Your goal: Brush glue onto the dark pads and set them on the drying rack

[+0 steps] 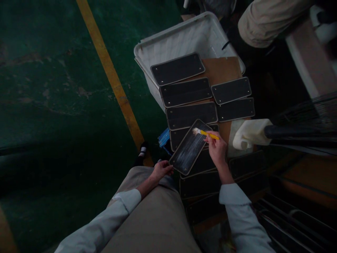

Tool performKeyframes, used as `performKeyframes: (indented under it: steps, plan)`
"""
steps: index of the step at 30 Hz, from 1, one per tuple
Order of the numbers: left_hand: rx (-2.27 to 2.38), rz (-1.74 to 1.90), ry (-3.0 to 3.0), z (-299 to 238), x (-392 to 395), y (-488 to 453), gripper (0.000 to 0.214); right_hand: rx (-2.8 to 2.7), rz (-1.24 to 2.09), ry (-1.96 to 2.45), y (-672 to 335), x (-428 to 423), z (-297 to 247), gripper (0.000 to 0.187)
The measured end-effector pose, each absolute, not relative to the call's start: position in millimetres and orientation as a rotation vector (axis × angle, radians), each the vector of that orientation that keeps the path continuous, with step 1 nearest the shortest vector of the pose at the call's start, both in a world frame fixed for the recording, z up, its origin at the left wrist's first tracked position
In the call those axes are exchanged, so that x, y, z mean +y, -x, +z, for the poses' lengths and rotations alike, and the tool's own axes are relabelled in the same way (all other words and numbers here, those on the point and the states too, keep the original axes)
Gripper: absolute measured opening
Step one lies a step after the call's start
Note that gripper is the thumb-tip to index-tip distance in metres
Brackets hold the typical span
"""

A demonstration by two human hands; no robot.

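A dark rectangular panel (188, 149) with rounded corners and a pale rim lies tilted over other panels, its face streaked with whitish strokes. My left hand (162, 169) pinches its lower left corner. In my right hand (217, 147) is a paintbrush (209, 134) with a yellow handle, its white-coated bristles touching the panel near the upper end. Several similar dark panels, such as this one (185, 92), lie flat in rows above and below, with small holes or studs near their corners.
Brown cardboard (223, 70) lies under the panels, over a white plastic bin (176, 38). A white jug-like container (252, 133) stands to the right beside a black bar (297, 131). Another person's trousered leg (271, 23) is at upper right. A yellow line (110, 73) crosses the green floor.
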State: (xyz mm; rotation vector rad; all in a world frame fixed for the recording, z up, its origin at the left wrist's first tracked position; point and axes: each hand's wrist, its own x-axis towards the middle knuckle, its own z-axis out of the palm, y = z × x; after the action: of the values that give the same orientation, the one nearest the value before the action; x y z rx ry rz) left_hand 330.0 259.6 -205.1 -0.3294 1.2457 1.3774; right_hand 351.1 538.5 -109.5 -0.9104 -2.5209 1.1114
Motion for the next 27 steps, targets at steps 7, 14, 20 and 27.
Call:
performKeyframes:
  steps: [7, 14, 20, 27]
  plan:
    - [1.248, 1.381, 0.315, -204.5, 259.2, -330.4, 0.040, -2.822, 0.372, 0.710, -346.6, 525.4, -117.1, 0.027]
    - [1.256, 1.356, 0.304, -204.5, 260.7, -329.1, 0.037, -3.191, 0.553, 0.362, -394.6, 454.2, -103.5, 0.025]
    - [1.272, 1.322, 0.294, -203.4, 260.8, -329.5, 0.032, -3.045, 1.395, 0.568, -420.7, 429.5, -78.2, 0.023]
    - [1.268, 1.317, 0.298, -199.4, 259.1, -328.2, 0.032, -2.588, 1.671, 0.987, -400.0, 488.0, -99.4, 0.023]
